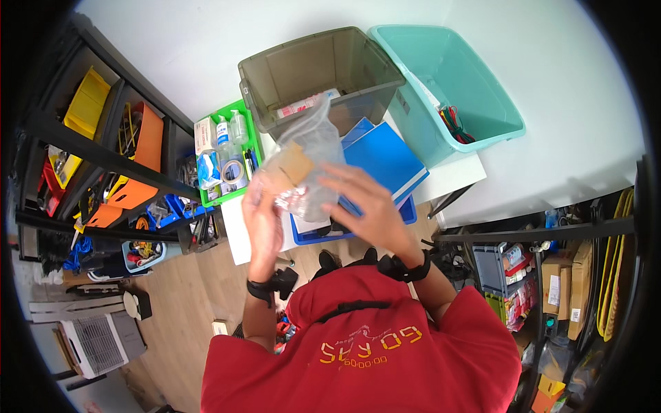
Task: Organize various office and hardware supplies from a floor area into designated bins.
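Note:
My left hand [263,222] grips a clear plastic bag [323,134] by its lower left side, held up over the white table. Inside the bag sits a tan block-like piece [290,164], together with something shiny and reddish near the bottom. My right hand [369,206] is at the bag's right side, its fingers spread and slightly blurred; whether the fingertips touch the plastic is hard to tell. Behind that hand, blue folders [387,157] lean above a blue tray [346,236], which also holds a white item partly covered by the bag.
A grey translucent bin [281,59] and a teal bin [485,85] with coloured wires [455,126] stand at the back. On the left, a green tray [252,129] holds bottles and a tape roll [233,172]. Loaded shelving racks [93,139] flank the white table [467,173].

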Demonstrator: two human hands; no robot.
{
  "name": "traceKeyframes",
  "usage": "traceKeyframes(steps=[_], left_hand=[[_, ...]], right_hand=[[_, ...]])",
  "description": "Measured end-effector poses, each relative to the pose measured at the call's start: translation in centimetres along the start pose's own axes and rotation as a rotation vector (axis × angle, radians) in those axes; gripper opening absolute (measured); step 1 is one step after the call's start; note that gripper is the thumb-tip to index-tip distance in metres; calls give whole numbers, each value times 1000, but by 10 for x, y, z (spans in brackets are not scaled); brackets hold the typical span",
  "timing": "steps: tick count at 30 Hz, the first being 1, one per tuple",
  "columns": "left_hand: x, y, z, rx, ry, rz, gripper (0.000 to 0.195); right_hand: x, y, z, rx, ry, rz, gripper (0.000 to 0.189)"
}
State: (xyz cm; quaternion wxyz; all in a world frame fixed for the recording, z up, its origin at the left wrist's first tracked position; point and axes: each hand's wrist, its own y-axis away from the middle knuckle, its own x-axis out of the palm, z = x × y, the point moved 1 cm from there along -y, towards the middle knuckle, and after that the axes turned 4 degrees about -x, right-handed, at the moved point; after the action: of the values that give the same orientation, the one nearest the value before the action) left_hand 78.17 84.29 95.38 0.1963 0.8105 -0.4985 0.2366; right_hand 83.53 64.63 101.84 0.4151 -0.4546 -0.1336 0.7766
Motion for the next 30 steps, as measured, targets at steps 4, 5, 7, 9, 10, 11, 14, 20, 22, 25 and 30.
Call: traceKeyframes(steps=[4, 5, 7, 9, 10, 11, 14, 20, 22, 25, 30], left_hand=[[-9, -20, -41, -36, 10, 26, 44], [-13, -24, -46, -19, -10, 27, 44], [-19, -33, -56, -55, 11, 93, 26], [-25, -40, -62, -94, -15, 91, 27], [-29, -45, -66, -125, 5, 65, 27], [-31, -48, -68, -156, 26, 40, 27], [-35, -69, -63, -200, 226, -50, 31], [-82, -94, -54, -177, 37, -125, 31], [-83, -91, -50, -125, -69, -178, 29], [-82, -85, -46, -58, -189, -247, 25], [-59, -65, -53, 7, -259, -206, 24]], right_hand=[[-15, -2, -38, 256, -10, -224, 34], [-18, -5, -43, 340, -61, -226, 34], [-15, -9, -67, 354, -262, -224, 44], [-7, -17, -81, 384, -501, -144, 53], [-1, -19, -84, 387, -508, -140, 53], [7, -19, -87, 450, -726, -16, 57], [30, -6, -101, 494, -1056, 207, 65], [27, -1, -81, 699, -980, 279, 60], [22, -2, -83, 727, -951, 282, 60], [15, -5, -83, 743, -857, 326, 57], [1, -2, -85, 593, -696, 410, 55]])
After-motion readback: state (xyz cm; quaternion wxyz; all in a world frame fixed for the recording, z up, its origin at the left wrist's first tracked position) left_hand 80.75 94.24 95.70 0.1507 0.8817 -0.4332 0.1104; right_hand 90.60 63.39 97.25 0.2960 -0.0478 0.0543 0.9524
